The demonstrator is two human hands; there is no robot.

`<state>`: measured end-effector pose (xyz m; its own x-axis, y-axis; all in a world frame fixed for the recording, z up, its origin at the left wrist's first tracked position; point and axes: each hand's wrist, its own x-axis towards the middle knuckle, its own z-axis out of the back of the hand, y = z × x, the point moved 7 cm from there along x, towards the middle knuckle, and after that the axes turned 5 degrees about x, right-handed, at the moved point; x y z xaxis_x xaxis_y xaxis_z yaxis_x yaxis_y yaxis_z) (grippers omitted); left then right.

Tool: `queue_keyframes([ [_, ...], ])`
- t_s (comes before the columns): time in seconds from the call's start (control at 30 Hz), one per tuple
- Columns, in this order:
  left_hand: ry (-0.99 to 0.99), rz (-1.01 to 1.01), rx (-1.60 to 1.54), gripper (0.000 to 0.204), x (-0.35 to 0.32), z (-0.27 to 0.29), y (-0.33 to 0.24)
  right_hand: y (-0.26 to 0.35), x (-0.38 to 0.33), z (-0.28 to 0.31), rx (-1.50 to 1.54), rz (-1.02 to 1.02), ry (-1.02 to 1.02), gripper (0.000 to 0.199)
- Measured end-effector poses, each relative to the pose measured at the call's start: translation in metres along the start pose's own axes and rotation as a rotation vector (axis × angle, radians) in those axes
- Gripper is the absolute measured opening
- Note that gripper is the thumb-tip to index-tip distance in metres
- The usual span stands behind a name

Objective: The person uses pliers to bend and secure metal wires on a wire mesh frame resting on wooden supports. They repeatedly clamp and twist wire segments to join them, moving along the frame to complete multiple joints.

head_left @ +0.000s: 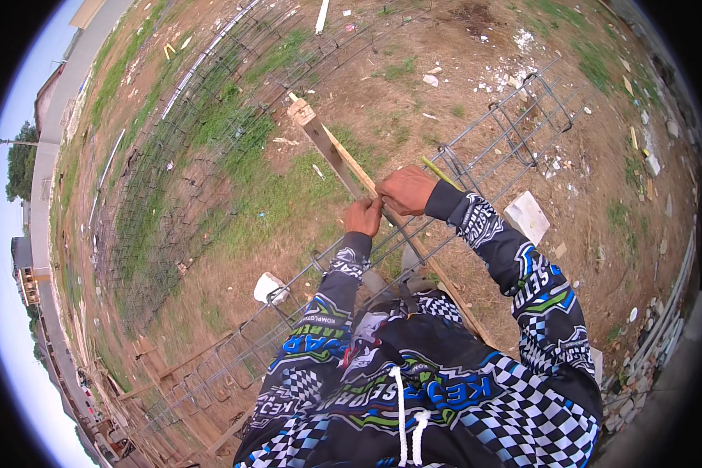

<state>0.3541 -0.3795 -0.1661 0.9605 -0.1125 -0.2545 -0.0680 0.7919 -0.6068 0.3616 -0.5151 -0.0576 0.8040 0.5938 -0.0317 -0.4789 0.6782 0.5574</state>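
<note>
My left hand (364,217) and my right hand (408,189) meet in front of me, fingertips close together, beside a wooden beam and over a long steel rebar cage (495,125). Both are closed, and whatever lies between the fingers is hidden. A thin yellow-green rod (441,173) sticks out past my right hand; its other end is out of sight. The wooden beam (320,140) runs from beyond my hands, and a wooden strip (452,292) continues toward my body. The cage passes crosswise from upper right to lower left.
A pale block (527,218) lies right of the cage, and a white container (270,288) stands to its left. Wire mesh (164,210) spreads over the grass at left. Wooden planks (171,390) lie at lower left, with rubble (655,366) along the right edge.
</note>
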Motion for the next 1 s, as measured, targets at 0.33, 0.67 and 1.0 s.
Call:
queue_keyframes([
  [0.33,0.104,0.12,-0.082,0.051,-0.002,0.0,0.0,-0.021,0.006,0.01,0.162,0.007,0.032,0.027],
  [0.67,0.038,0.086,-0.083,0.056,-0.009,0.006,-0.008,-0.057,0.02,-0.006,0.12,-0.139,0.04,0.026],
  [1.0,0.046,0.114,-0.055,0.06,-0.014,0.004,-0.006,-0.057,0.047,-0.027,-0.136,-0.306,0.273,0.032],
])
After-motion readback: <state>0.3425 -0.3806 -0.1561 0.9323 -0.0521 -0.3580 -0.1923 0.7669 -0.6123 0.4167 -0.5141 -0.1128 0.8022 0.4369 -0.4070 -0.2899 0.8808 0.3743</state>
